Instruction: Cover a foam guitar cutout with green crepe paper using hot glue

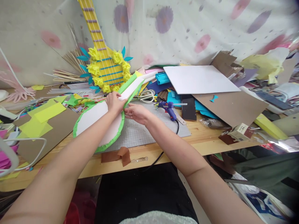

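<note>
– On the wooden table [210,137], what's the main item?
– White guitar-shaped cutout [93,121], green paper edging. Lies partly over the grey cutting mat [140,133], neck angled up toward the yellow guitar [109,74] with flowers.
– Left hand [115,102]?
– On the cutout where neck meets body, fingers partly bent. Gripping or just pressing, can't tell.
– Right hand [136,113]?
– Loosely open, fingers a bit curled, nothing visible in it. Tips right at the green edge, below the left hand; contact unclear.
– Nearby stuff?
– Scissors [147,96] beyond the right hand. Purple glue gun [168,108] on the mat, to the right of that hand, phone [188,110] just beside it. White board [201,79] overlapping brown board [233,105] farther right. Yellow sheets [51,112] left of the cutout. Brown strip [125,156] at the table's front edge.
</note>
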A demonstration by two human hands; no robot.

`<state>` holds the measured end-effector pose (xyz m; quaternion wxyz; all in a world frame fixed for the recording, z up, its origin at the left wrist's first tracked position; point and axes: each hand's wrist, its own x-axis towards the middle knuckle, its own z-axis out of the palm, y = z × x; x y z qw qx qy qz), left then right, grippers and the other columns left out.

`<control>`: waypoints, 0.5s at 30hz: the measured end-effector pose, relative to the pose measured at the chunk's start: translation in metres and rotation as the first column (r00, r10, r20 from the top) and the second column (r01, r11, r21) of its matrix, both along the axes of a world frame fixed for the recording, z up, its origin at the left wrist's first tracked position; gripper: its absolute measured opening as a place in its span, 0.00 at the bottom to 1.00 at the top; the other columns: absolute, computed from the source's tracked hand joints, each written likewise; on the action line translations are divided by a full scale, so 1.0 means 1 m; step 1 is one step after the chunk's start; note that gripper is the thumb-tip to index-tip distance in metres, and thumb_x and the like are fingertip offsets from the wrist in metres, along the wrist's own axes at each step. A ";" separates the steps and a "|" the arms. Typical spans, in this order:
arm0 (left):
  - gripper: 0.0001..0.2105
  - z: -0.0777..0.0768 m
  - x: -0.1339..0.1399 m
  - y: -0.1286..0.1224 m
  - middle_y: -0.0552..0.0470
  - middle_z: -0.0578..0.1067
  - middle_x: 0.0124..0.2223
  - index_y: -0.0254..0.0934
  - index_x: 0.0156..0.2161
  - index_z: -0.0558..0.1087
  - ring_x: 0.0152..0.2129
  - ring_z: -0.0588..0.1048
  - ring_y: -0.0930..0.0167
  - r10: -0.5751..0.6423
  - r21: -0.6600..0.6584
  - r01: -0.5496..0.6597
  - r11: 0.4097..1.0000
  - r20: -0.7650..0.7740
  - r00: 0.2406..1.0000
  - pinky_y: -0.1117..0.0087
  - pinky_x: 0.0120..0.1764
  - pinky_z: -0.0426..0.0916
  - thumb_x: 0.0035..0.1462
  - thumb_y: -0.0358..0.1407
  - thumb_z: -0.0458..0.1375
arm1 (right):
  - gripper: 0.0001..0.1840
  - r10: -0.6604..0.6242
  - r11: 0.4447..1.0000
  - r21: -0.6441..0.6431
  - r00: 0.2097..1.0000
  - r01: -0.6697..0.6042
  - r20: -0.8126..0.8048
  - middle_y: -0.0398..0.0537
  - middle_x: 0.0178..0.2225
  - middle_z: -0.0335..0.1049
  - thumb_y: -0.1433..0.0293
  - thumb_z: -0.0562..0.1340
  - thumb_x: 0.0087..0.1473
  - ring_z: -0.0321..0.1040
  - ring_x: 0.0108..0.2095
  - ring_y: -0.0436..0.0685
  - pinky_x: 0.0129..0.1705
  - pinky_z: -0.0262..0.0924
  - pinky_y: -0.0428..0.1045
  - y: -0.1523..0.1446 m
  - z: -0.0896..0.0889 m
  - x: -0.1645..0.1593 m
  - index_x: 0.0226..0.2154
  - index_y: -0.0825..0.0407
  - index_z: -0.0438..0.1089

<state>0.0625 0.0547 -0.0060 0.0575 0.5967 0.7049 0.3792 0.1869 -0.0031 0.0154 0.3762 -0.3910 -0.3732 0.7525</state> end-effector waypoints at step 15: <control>0.18 0.031 -0.027 0.002 0.51 0.75 0.36 0.38 0.35 0.69 0.36 0.73 0.66 -0.212 -0.240 0.200 0.950 -0.028 0.977 0.66 0.41 0.66 0.42 0.48 0.63 | 0.33 0.008 1.000 0.008 0.998 -0.009 0.061 0.57 0.49 0.71 0.79 0.54 0.51 0.73 0.41 0.52 0.55 0.60 0.54 -0.004 0.003 0.033 0.60 0.58 0.53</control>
